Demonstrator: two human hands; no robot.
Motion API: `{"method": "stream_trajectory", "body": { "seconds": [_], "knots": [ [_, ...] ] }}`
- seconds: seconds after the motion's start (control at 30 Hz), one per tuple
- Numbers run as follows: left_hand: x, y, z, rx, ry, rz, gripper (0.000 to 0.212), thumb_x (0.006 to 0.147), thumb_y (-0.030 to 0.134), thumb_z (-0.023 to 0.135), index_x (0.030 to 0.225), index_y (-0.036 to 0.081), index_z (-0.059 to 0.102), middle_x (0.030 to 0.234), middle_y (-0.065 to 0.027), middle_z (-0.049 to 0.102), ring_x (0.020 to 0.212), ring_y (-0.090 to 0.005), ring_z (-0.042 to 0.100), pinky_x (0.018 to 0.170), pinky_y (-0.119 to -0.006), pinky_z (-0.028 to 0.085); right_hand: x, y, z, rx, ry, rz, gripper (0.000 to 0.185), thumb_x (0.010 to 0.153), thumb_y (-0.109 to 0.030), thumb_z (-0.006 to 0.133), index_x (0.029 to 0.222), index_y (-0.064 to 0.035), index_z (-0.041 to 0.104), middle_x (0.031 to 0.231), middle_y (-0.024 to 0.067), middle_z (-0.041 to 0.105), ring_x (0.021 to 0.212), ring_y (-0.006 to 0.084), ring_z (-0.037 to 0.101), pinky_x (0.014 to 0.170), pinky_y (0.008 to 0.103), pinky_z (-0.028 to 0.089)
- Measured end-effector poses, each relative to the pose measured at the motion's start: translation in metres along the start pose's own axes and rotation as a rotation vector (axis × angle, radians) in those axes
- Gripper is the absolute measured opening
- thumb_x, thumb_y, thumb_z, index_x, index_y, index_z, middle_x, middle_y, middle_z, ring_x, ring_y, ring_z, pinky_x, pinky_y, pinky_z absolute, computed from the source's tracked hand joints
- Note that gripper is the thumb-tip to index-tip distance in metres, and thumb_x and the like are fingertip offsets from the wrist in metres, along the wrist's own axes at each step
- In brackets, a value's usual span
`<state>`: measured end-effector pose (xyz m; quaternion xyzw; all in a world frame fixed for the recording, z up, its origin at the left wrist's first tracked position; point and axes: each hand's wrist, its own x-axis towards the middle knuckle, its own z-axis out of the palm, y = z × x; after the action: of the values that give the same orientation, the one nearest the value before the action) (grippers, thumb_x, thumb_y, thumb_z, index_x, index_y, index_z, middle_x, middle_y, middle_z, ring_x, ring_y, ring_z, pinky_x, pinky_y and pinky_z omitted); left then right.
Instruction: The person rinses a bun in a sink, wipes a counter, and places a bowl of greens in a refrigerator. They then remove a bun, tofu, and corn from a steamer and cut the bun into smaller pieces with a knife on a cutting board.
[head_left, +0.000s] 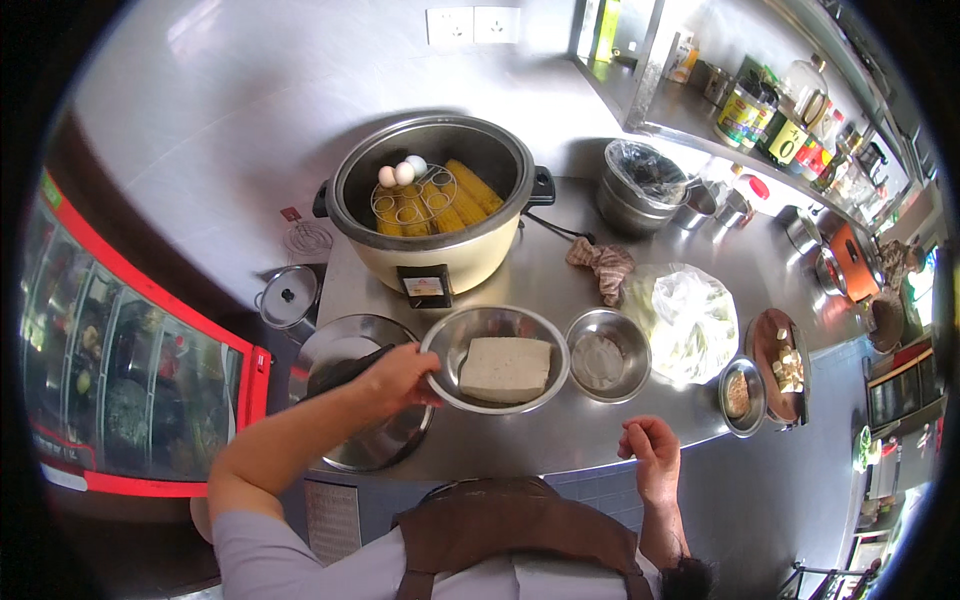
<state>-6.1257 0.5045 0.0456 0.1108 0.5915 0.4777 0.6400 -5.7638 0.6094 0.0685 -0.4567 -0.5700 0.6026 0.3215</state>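
My left hand (409, 375) grips the left rim of a stainless steel bowl (441, 334) that holds a block of tofu (506, 369). My right hand (651, 448) hovers past the front edge of the counter, its fingers curled together, with nothing seen in it. Just right of the tofu bowl stands a smaller steel bowl (634, 356) with something pale or clear at its bottom. Behind the tofu bowl is a large cream electric cooker (465, 262), its lid off, with corn cobs (469, 191), a round wire rack (412, 202) and several eggs (403, 174) inside.
A round metal lid or pan (382, 442) lies beneath my left forearm. To the right are a striped cloth (604, 266), a plastic bag of pale green vegetables (694, 322), a small bowl (741, 405) and a chopping board (769, 337) with cut pieces. A red-framed glass-door fridge (255, 390) stands left.
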Motion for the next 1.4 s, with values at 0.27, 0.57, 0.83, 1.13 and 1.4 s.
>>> {"method": "stream_trajectory", "body": {
  "seconds": [0.27, 0.57, 0.83, 1.13, 1.4],
  "knots": [
    [0.093, -0.107, 0.042, -0.23, 0.278, 0.108, 0.037, 0.088, 0.01, 0.055, 0.119, 0.004, 0.035, 0.099, -0.012, 0.055, 0.07, -0.0215, 0.062, 0.065, -0.037, 0.058, 0.001, -0.001, -0.018, -0.015, -0.015, -0.006, 0.013, 0.094, -0.01, 0.057, 0.097, 0.0012, 0.063, 0.075, 0.0045, 0.063, 0.064, 0.0084, 0.058, 0.059, 0.0221, 0.048],
    [0.065, -0.13, 0.063, -0.228, 0.11, -0.049, 0.023, 0.097, 0.026, 0.056, 0.108, 0.007, 0.051, 0.099, -0.0069, 0.058, 0.086, -0.0191, 0.062, 0.075, -0.035, 0.054, 0.017, 0.028, -0.034, -0.124, 0.026, 0.077, 0.017, 0.092, -0.014, 0.06, 0.096, 0.001, 0.065, 0.073, 0.0037, 0.063, 0.065, 0.0073, 0.058, 0.06, 0.0216, 0.047],
    [0.041, -0.128, 0.059, -0.091, 0.088, 0.125, 0.018, 0.095, 0.016, 0.055, 0.106, 0.003, 0.058, 0.085, -0.004, 0.06, 0.076, -0.0137, 0.059, 0.068, -0.028, 0.05, 0.042, 0.092, -0.034, -0.167, 0.005, 0.22, 0.018, 0.091, -0.017, 0.06, 0.094, 0.0011, 0.064, 0.071, 0.0027, 0.062, 0.062, 0.0083, 0.057, 0.058, 0.0242, 0.047],
    [0.053, -0.106, 0.077, -0.071, 0.067, 0.216, 0.01, 0.093, 0.012, 0.056, 0.098, 0.003, 0.059, 0.077, -0.0025, 0.059, 0.068, -0.0113, 0.055, 0.064, -0.026, 0.047, 0.053, 0.098, -0.009, -0.559, -0.235, 0.001, 0.025, 0.09, -0.032, 0.058, 0.1, -0.0099, 0.065, 0.09, 0.0134, 0.068, 0.082, 0.0313, 0.066, 0.075, 0.0402, 0.052],
    [0.059, -0.106, 0.073, -0.109, -0.014, 0.209, 0.008, 0.095, 0.01, 0.054, 0.099, 0.004, 0.058, 0.076, -0.0029, 0.059, 0.066, -0.0123, 0.057, 0.063, -0.026, 0.048, 0.043, 0.098, -0.009, -0.572, -0.251, -0.004, 0.025, 0.09, -0.031, 0.057, 0.101, -0.0096, 0.065, 0.087, 0.0107, 0.068, 0.079, 0.0277, 0.065, 0.071, 0.0386, 0.05]
  ]
}}
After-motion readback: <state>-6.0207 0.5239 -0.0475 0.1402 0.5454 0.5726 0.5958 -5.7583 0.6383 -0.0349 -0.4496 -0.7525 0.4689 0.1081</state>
